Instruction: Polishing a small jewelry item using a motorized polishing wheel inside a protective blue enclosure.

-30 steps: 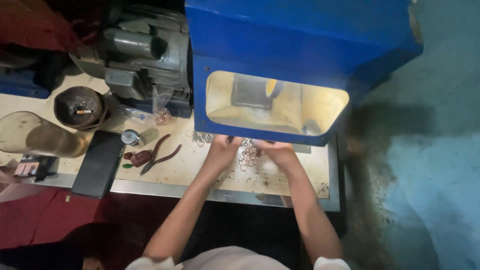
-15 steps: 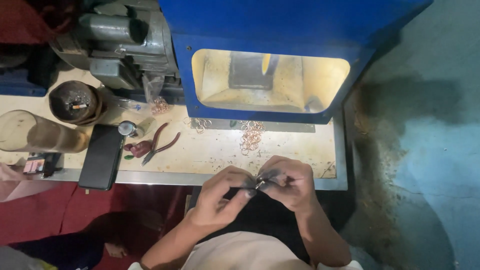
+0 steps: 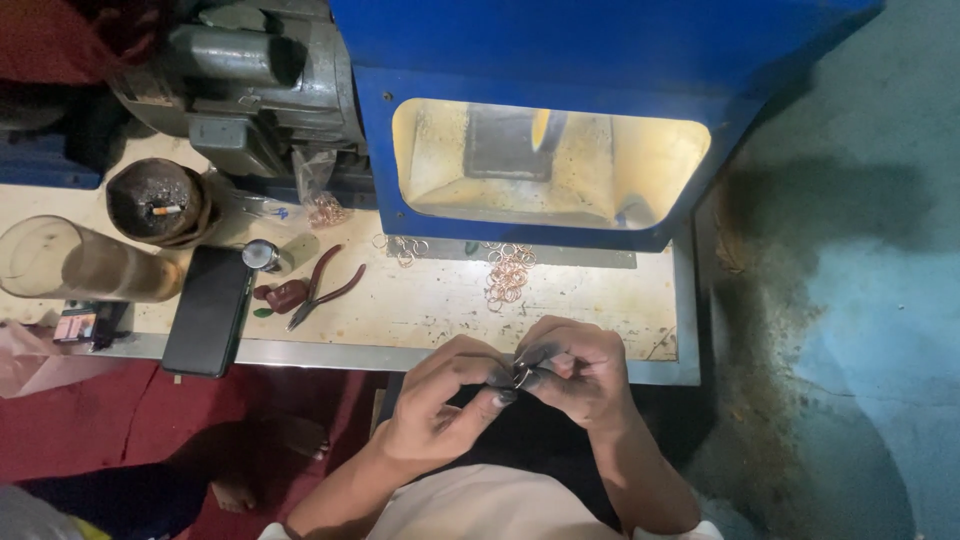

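- Far left: a translucent cup (image 3: 70,262) lies on its side; a dark bowl (image 3: 155,200) holds ash; a flat black phone (image 3: 208,312) overhangs the surface (image 3: 440,300) edge.
- Red-handled pliers (image 3: 318,288) lie diagonally, well apart from both hands.
- Loose thin copper rings (image 3: 508,272) sit heaped near the blue machine housing (image 3: 560,60), beyond the hands.
- Left hand (image 3: 440,400): soot-darkened grip pressed together on a small metal ring (image 3: 522,376).
- The ring sits between both grips, in front of the surface edge, over the lap; long axis cannot be told.
- Right hand (image 3: 580,375): grip pinches the same ring from the opposite side, fingertips touching the left's.
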